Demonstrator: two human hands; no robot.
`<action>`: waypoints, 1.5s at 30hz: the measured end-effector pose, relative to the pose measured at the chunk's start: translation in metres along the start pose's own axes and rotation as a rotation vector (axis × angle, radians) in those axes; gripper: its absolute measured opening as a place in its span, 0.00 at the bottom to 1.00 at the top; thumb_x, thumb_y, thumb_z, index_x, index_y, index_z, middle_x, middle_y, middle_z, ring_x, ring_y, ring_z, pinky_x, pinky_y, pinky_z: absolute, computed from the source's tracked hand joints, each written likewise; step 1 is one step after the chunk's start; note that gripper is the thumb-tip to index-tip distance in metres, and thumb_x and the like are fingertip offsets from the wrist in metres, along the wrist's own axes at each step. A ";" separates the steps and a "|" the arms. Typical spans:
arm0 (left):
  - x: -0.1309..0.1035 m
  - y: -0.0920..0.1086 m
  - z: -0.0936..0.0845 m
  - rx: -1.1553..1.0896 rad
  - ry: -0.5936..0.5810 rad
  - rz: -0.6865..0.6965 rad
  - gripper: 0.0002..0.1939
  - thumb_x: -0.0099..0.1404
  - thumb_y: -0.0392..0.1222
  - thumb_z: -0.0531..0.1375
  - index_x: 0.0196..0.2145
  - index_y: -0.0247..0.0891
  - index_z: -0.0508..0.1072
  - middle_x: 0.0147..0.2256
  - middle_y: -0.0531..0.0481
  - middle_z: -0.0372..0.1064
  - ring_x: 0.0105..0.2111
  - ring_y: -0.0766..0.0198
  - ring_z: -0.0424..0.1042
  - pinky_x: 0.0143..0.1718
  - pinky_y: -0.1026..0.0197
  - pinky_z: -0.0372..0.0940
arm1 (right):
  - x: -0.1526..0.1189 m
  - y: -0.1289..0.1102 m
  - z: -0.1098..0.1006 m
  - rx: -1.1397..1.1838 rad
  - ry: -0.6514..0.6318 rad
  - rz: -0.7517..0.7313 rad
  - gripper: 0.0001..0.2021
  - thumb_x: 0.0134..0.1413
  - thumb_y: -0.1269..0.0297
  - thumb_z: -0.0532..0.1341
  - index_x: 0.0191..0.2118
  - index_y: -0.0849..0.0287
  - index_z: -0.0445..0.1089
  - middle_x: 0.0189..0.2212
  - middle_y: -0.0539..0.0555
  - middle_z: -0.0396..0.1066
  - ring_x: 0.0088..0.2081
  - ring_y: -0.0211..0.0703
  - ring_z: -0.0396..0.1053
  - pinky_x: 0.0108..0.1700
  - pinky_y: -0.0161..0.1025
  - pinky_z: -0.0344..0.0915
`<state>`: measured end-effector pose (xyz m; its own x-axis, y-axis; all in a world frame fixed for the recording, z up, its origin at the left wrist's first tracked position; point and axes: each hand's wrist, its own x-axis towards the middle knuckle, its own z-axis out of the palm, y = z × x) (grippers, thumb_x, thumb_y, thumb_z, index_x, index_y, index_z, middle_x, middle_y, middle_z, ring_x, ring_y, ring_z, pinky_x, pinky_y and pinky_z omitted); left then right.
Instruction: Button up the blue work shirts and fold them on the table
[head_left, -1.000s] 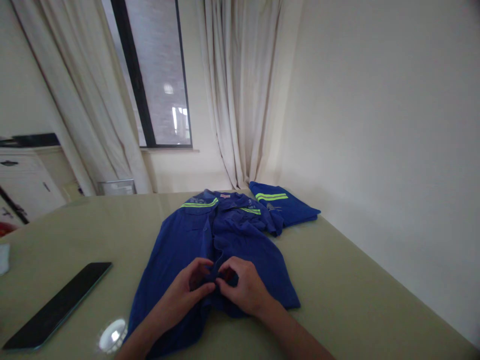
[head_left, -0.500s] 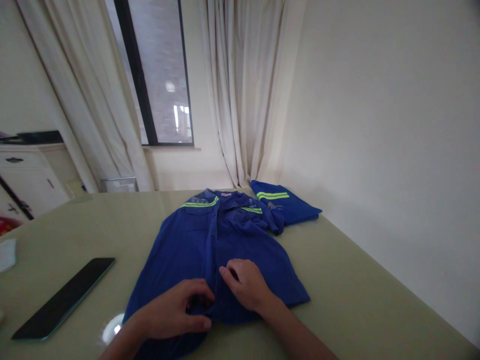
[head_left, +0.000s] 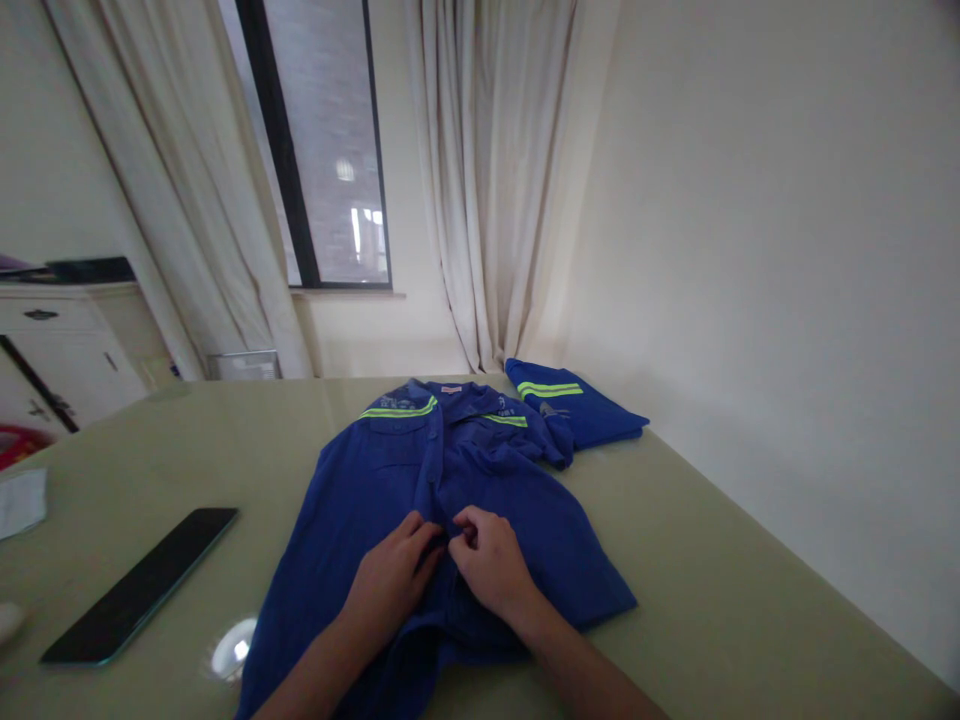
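Observation:
A blue work shirt with yellow-green reflective stripes lies front side up, its collar toward the far edge of the table. Buttons run along its front placket. My left hand is closed on the placket, fingertips pinching the fabric near the middle of the shirt. Right beside it, my right hand is closed too, with thumb and curled fingers at the placket's other edge. The cloth between the fingertips is raised slightly, and any button there is hidden.
A folded blue garment with a reflective stripe lies at the table's far right, by the wall. On the left are a long dark flat panel and a white paper or cloth. Curtains hang behind the table.
My left hand has moved up and right along the placket and closed on the fabric close to my right hand. The shirt's lower hem has lifted and shifted. The view has moved slightly.

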<state>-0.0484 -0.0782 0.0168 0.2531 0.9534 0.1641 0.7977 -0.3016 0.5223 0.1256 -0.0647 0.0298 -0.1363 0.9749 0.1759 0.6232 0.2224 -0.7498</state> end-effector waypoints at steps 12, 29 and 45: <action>0.001 -0.002 -0.001 -0.206 0.107 0.001 0.05 0.66 0.38 0.55 0.35 0.42 0.71 0.32 0.52 0.72 0.30 0.62 0.71 0.35 0.61 0.62 | -0.005 -0.006 0.003 0.049 0.018 -0.104 0.03 0.54 0.70 0.65 0.34 0.56 0.75 0.24 0.46 0.69 0.27 0.37 0.65 0.31 0.33 0.55; 0.001 0.003 -0.004 -0.533 0.124 -0.106 0.08 0.64 0.45 0.59 0.37 0.40 0.75 0.35 0.49 0.80 0.36 0.58 0.79 0.40 0.60 0.70 | 0.002 0.001 -0.002 0.150 -0.075 -0.146 0.09 0.58 0.72 0.61 0.40 0.57 0.78 0.27 0.49 0.76 0.29 0.39 0.73 0.35 0.33 0.63; 0.005 -0.004 -0.003 -0.613 0.096 -0.151 0.20 0.63 0.59 0.62 0.35 0.38 0.76 0.31 0.50 0.76 0.32 0.60 0.74 0.34 0.62 0.67 | 0.000 0.001 -0.008 -0.048 -0.032 -0.304 0.08 0.64 0.69 0.61 0.39 0.53 0.78 0.38 0.50 0.75 0.40 0.39 0.72 0.44 0.33 0.64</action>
<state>-0.0515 -0.0718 0.0184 0.0897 0.9898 0.1106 0.3554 -0.1355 0.9249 0.1324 -0.0647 0.0345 -0.3462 0.8635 0.3667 0.5858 0.5042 -0.6345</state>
